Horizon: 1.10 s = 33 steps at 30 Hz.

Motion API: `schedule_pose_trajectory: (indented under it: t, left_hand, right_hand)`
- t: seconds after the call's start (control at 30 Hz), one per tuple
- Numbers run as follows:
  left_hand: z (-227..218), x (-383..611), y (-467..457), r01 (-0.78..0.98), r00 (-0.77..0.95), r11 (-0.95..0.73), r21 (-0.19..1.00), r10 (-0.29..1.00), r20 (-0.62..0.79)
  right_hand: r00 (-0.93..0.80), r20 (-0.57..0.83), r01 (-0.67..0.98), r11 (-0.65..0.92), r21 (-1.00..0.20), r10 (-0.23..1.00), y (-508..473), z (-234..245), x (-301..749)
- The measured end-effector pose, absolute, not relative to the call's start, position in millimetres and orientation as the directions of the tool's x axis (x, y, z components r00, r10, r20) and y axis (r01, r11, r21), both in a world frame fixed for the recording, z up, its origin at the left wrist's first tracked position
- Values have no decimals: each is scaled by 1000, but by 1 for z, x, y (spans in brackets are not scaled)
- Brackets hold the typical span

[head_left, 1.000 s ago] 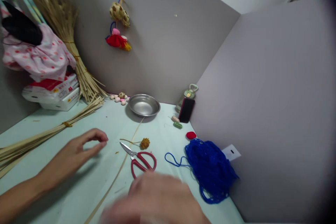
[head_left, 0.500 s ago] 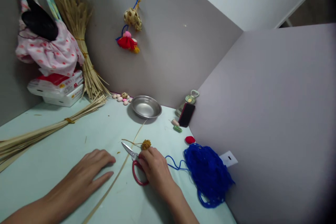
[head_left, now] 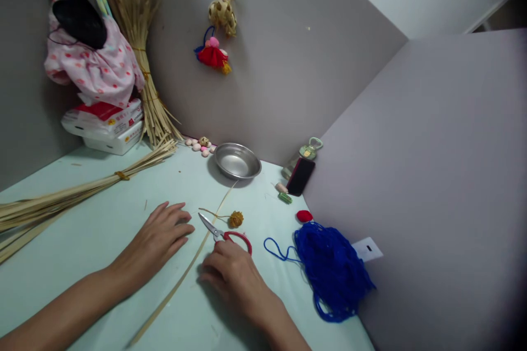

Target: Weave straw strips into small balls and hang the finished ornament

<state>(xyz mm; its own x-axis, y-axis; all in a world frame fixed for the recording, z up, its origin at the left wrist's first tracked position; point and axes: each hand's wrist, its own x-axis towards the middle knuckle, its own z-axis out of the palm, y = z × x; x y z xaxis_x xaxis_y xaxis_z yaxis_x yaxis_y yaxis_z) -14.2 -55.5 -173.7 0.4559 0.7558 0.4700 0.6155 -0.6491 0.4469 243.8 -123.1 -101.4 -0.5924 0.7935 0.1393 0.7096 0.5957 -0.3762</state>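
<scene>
"Reaching for the scissors [head_left: 216, 233] or settling them seems to be the step in hand, since their red handles are partly covered by the right hand [head_left: 235, 275]."

"Can a grip be made out?"

"No, that cannot be told. The right fingers are bent and drawn close together; one loop is mostly hidden by them, while the other is left showing just beyond the knuckles. The blades are pointed ahead of the fingers and slightly to their left."

"And the left hand [head_left: 162, 236]?"

"Nothing is seen to be held there. The palm is turned down, the fingers are loosely spread and a little curled, and whether the table [head_left: 94, 219] is touched by their tips is unclear."

"Where is the pale strip [head_left: 178, 286] laid?"

"Between the two sets of fingers, lengthwise, and it is crossed by the blades. The ball of brown cord [head_left: 235, 219] is set just beyond the right fingers; the blue yarn [head_left: 331, 271] is heaped well to their right."

"What is called for next?"

"If the scissors are to be lifted, both handles would probably need to be secured by the right thumb and fingers, with the strip left undisturbed"
</scene>
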Motion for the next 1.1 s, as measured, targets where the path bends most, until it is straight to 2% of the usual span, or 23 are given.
schedule_pose_trajectory:
  t: [0.07, 0.13, 0.23, 0.3, 0.37, 0.43, 0.53, 0.6, 0.67, 0.73, 0.8, 0.83, 0.93, 1.1]
  left_hand:
    - [-167, -16, -55, 595, 436, -612, 521, 790, 431]
    - [-160, -18, -55, 572, 417, -586, 573, 810, 412]
    - [-147, -24, -57, 543, 362, -528, 654, 849, 385]
    - [-135, -33, -60, 517, 254, -428, 742, 904, 345]
    - [-122, -46, -62, 501, 93, -267, 824, 962, 255]
    - [-112, -61, -61, 509, -10, -100, 855, 992, 122]
    - [-107, -78, -52, 571, -96, -67, 818, 984, 147]
    - [-114, -82, -47, 626, -47, -138, 768, 976, 213]
    - [-123, -78, -48, 634, 7, -165, 756, 978, 207]
    - [-130, -68, -55, 595, 93, -158, 788, 987, 128]
    - [-132, -55, -65, 437, 318, -128, 890, 948, -20]
    - [-131, -48, -71, 373, 388, -117, 920, 921, -40]
    - [-127, -32, -83, 304, 377, -163, 939, 925, 38]
    - [-124, -9, -101, 242, 438, -173, 955, 898, 52]
  right_hand:
    - [-648, 104, 676, 633, -376, 754, -127, -103, 241]
    - [-674, 96, 678, 665, -313, 733, -131, -110, 238]
    - [-685, 135, 685, 696, -217, 716, -135, -122, 233]
    - [-667, 178, 692, 690, -211, 723, -137, -126, 230]
    - [-635, 218, 701, 671, -241, 741, -138, -124, 229]
    - [-603, 250, 698, 653, -295, 758, -138, -119, 229]
    - [-529, 246, 661, 576, -481, 812, -136, -110, 232]
    - [-454, 188, 612, 458, -645, 871, -134, -103, 233]
    - [-389, 119, 530, 327, -783, 914, -132, -99, 233]
    - [-333, 38, 429, 187, -884, 942, -131, -96, 232]
    - [-290, -71, 306, 22, -952, 954, -129, -96, 230]
    - [-280, -122, 233, -55, -971, 952, -128, -95, 229]
    - [-285, -215, 18, -219, -976, 934, -127, -96, 226]
    - [-305, -266, -144, -320, -936, 914, -127, -97, 221]
